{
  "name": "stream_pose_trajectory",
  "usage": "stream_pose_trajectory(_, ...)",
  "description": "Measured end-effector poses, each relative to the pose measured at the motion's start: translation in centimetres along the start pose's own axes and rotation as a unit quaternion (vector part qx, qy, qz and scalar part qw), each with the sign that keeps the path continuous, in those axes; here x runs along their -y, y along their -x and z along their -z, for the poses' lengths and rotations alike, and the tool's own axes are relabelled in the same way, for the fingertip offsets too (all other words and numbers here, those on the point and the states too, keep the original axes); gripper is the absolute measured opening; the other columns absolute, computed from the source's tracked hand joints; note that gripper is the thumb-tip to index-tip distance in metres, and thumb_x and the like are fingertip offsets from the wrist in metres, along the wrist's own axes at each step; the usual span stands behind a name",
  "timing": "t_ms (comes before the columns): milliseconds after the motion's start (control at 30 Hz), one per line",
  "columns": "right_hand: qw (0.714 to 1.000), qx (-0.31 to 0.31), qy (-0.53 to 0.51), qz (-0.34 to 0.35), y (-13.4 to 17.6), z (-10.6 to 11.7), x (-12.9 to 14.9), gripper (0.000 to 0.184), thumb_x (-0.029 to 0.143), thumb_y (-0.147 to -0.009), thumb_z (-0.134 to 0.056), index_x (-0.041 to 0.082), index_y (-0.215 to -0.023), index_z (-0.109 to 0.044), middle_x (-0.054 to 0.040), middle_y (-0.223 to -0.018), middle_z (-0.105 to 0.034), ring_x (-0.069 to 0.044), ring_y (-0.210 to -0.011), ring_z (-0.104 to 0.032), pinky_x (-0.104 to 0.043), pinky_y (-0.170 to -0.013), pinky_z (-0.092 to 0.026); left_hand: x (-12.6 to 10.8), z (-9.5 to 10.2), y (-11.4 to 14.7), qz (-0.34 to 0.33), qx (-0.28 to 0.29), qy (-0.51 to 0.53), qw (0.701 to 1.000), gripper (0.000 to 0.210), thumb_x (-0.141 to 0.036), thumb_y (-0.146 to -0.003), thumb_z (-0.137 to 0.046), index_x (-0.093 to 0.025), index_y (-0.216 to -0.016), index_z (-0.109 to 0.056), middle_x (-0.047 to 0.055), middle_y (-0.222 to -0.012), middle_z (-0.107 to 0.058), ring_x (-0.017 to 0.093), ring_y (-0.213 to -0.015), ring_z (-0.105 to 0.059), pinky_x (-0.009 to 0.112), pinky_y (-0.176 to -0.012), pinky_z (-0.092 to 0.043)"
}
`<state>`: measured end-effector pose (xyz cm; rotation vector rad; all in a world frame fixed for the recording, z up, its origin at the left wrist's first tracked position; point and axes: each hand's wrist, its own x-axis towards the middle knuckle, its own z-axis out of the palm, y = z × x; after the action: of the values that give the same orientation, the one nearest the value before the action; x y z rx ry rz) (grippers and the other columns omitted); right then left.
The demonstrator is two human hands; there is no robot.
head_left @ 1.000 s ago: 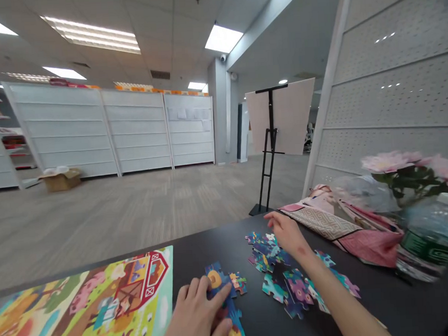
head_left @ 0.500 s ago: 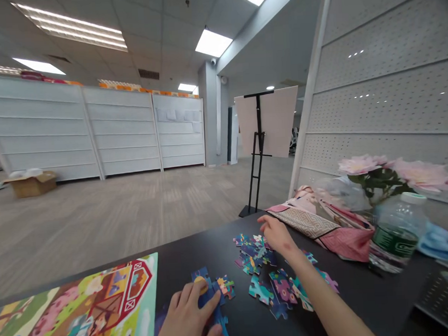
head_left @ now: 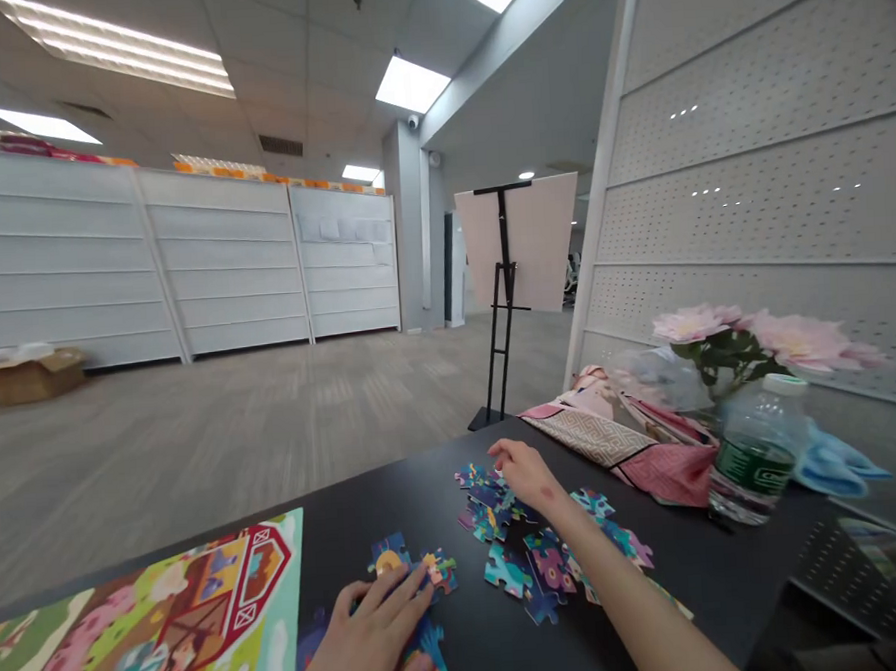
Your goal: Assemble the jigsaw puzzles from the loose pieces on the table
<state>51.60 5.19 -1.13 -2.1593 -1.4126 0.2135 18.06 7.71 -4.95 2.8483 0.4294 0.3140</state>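
My left hand point(head_left: 377, 625) lies with fingers stretched over joined blue jigsaw pieces point(head_left: 389, 552) on the dark table point(head_left: 338, 522). A small orange-and-purple jigsaw piece point(head_left: 439, 570) touches or lies close to its fingertips. My right hand point(head_left: 527, 480) is over the far side of a heap of loose jigsaw pieces point(head_left: 485, 514). Its fingers point left, slightly bent and apart, with nothing visible in them. Nearer to me, more loose pieces point(head_left: 507, 570) lie left of the right forearm, and others point(head_left: 624, 539) to its right. The left hand covers part of the joined section.
A farm picture board point(head_left: 207, 608) lies at the left. Along the right stand a pink fabric bag point(head_left: 665, 469), a water bottle point(head_left: 755, 455), pink flowers point(head_left: 794, 337) and a blue cloth point(head_left: 837, 463). Beyond the table are an easel point(head_left: 502, 303) and a cardboard box point(head_left: 34, 377).
The view has turned slightly right. My left fingers have shifted over the joined pieces towards the small orange-and-purple piece. My right hand stays over the heap, its fingers a little more bent.
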Motion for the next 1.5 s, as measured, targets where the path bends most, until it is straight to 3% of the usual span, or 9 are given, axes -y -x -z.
stream_pose_trajectory(167, 1.000, 0.016, 0.003, 0.007, -0.1, 0.1, 0.2, 0.028, 0.035, -0.097, -0.061, 0.017, -0.117, -0.063, -0.0069, -0.120, -0.066, -0.021, -0.102, -0.066, -0.042, -0.088, -0.056, -0.7, 0.9, -0.2, 0.025, 0.037, -0.004, 0.999, 0.050, -0.042, -0.100, -0.051, -0.038, -0.149, -0.042, 0.000, -0.155, -0.040, 0.030, -0.140, -0.043, 0.041, -0.107, -0.039)
stream_pose_trajectory(300, 0.999, 0.035, 0.002, 0.018, 0.4, 0.1, 0.6, 0.022, 0.035, -0.095, -0.062, 0.016, -0.105, -0.068, -0.0049, -0.108, -0.070, -0.021, -0.098, -0.066, -0.041, -0.090, -0.053, -1.3, 1.5, -0.3, 0.036, 0.032, 0.006, 0.999, 0.050, -0.039, -0.098, -0.054, -0.037, -0.148, -0.045, 0.000, -0.155, -0.041, 0.031, -0.139, -0.044, 0.042, -0.106, -0.040)
stream_pose_trajectory(467, 0.999, 0.044, -0.018, 0.014, 1.1, -0.4, 0.5, 0.022, 0.029, -0.072, -0.082, 0.018, -0.089, -0.073, -0.0077, -0.102, -0.072, -0.028, -0.109, -0.061, -0.039, -0.099, -0.044, -1.1, 1.3, -0.4, 0.044, 0.050, -0.002, 0.998, 0.051, -0.036, -0.098, -0.055, -0.035, -0.148, -0.045, 0.001, -0.156, -0.039, 0.032, -0.139, -0.044, 0.046, -0.107, -0.041)
stream_pose_trajectory(633, 0.992, 0.034, -0.119, -0.032, 0.0, -0.8, 0.3, 0.024, 0.034, -0.095, -0.063, 0.016, -0.111, -0.065, -0.0058, -0.114, -0.067, -0.021, -0.098, -0.066, -0.042, -0.087, -0.055, 0.4, -0.5, 0.0, 0.008, 0.001, -0.024, 1.000, 0.050, -0.036, -0.096, -0.058, -0.036, -0.145, -0.048, 0.000, -0.154, -0.043, 0.031, -0.138, -0.047, 0.043, -0.104, -0.043)
stream_pose_trajectory(767, 0.970, -0.021, -0.233, -0.067, -0.7, -0.9, 0.6, 0.032, 0.036, -0.098, -0.060, 0.017, -0.123, -0.059, -0.0069, -0.117, -0.066, -0.019, -0.094, -0.067, -0.038, -0.080, -0.059, 1.5, -2.0, 0.1, -0.010, -0.025, -0.032, 0.999, 0.048, -0.037, -0.095, -0.059, -0.037, -0.142, -0.049, 0.000, -0.153, -0.045, 0.031, -0.135, -0.050, 0.042, -0.101, -0.044)
stream_pose_trajectory(1067, 0.934, -0.084, -0.343, -0.058, -0.5, -0.8, 1.1, 0.026, 0.037, -0.097, -0.060, 0.015, -0.112, -0.063, -0.0015, -0.092, -0.068, -0.012, -0.069, -0.064, -0.026, -0.060, -0.055, 1.6, -2.3, 0.2, 0.008, -0.021, -0.032, 0.999, 0.051, -0.035, -0.092, -0.063, -0.038, -0.141, -0.049, 0.000, -0.153, -0.044, 0.032, -0.136, -0.049, 0.044, -0.101, -0.044)
stream_pose_trajectory(1267, 0.955, -0.082, -0.285, -0.019, -0.3, -0.8, 1.3, 0.034, 0.041, -0.085, -0.067, 0.017, -0.108, -0.066, -0.0019, -0.082, -0.071, -0.016, -0.068, -0.067, -0.025, -0.058, -0.051, 1.8, -2.4, 0.0, 0.011, -0.012, -0.028, 0.999, 0.049, -0.034, -0.091, -0.064, -0.038, -0.138, -0.052, 0.000, -0.154, -0.043, 0.032, -0.136, -0.049, 0.046, -0.102, -0.044)
stream_pose_trajectory(1367, 0.976, -0.087, -0.196, -0.025, -0.4, -0.4, 0.5, 0.025, 0.037, -0.083, -0.073, 0.018, -0.099, -0.069, -0.0064, -0.095, -0.072, -0.020, -0.087, -0.068, -0.031, -0.075, -0.055, 1.9, -2.5, 0.0, 0.006, -0.017, -0.030, 0.999, 0.049, -0.034, -0.090, -0.064, -0.038, -0.138, -0.052, 0.000, -0.153, -0.045, 0.032, -0.135, -0.050, 0.045, -0.100, -0.046)
stream_pose_trajectory(1500, 0.993, -0.073, -0.079, -0.048, -0.7, 0.2, -1.0, 0.025, 0.034, -0.097, -0.060, 0.019, -0.116, -0.064, -0.0074, -0.121, -0.065, -0.021, -0.103, -0.065, -0.042, -0.090, -0.055, 1.8, -2.5, 0.1, 0.011, -0.030, -0.038, 0.999, 0.048, -0.034, -0.091, -0.063, -0.037, -0.138, -0.052, 0.001, -0.152, -0.046, 0.031, -0.135, -0.050, 0.044, -0.100, -0.045)
